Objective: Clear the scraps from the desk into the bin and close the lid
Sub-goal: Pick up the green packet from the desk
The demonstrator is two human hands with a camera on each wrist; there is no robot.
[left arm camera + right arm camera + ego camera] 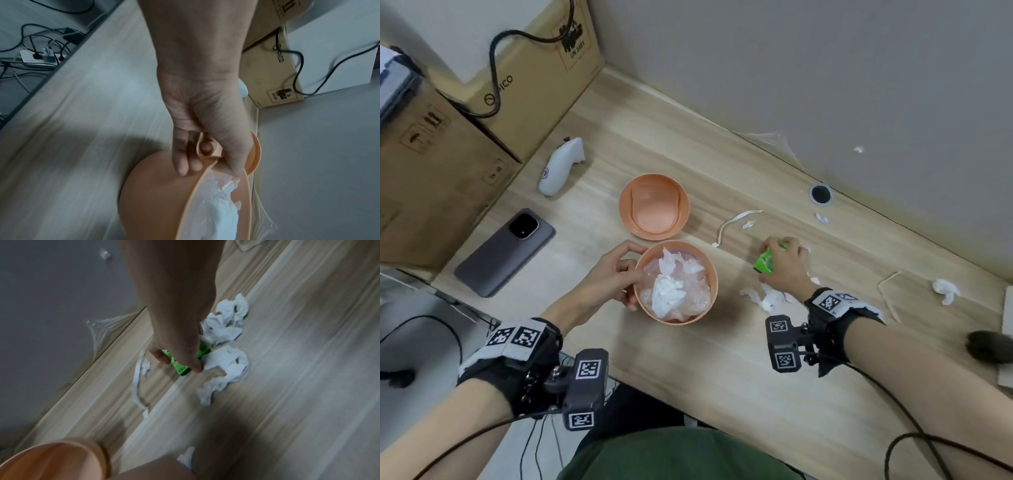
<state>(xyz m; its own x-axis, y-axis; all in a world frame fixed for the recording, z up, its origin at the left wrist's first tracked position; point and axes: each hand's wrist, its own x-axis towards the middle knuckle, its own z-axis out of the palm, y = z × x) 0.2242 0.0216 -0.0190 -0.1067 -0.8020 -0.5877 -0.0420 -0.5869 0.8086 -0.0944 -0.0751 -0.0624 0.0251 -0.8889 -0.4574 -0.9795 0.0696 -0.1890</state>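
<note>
A small orange bin (707,267) (152,194) stands on the wooden desk, lined with clear plastic and holding white crumpled tissue (667,291). My left hand (616,274) (197,154) grips its rim, thumb inside and fingers outside. The bin's orange lid (654,210) lies upside down just behind it. To the right, my right hand (786,263) (180,358) pinches a small green box (765,263) (180,368) on the desk. White tissue scraps (768,298) (226,331) lie around that hand, and a torn paper strip (732,222) (137,381) lies beyond it.
A grey phone (505,251) and a white controller (561,166) lie at the left, before cardboard boxes (431,171). Farther right are a tissue ball (945,291), a thin wooden stick (890,294) and a small scrap (821,218) near a cable hole (820,194). A grey wall bounds the back.
</note>
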